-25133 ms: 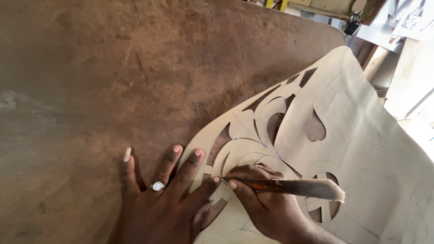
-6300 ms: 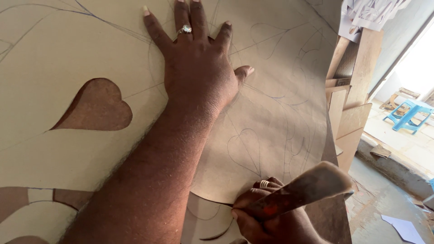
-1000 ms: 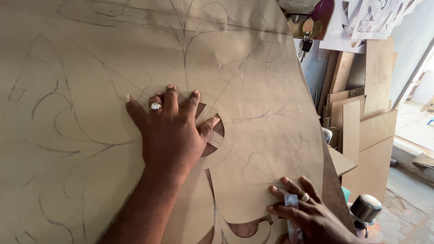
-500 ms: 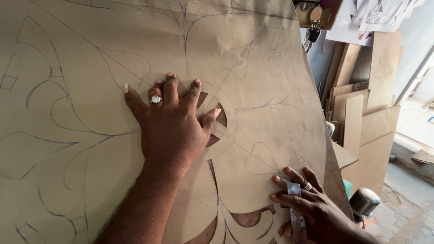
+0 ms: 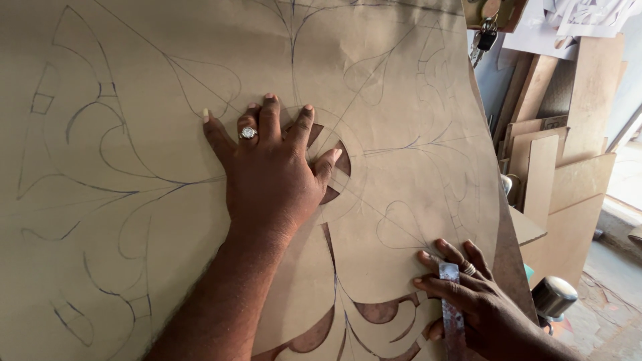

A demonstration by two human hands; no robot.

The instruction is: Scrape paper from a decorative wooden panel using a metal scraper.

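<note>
We see a tan paper pattern [image 5: 167, 200], pencilled with curling lines and partly cut out, spread across the whole work surface. Our left hand [image 5: 271, 177], wearing a ring [image 5: 248, 133], presses flat on its centre, fingers spread. Our right hand [image 5: 471, 297] grips a blade [image 5: 449, 301] at the paper's lower right edge. Boards [image 5: 555, 174] lean nearby.

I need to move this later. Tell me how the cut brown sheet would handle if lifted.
The sheet is probably floppy: it looks thin, and the left hand presses it flat. The cut-out strips near the right hand look narrow, so they may tear or snag. Likely light for its size.
</note>
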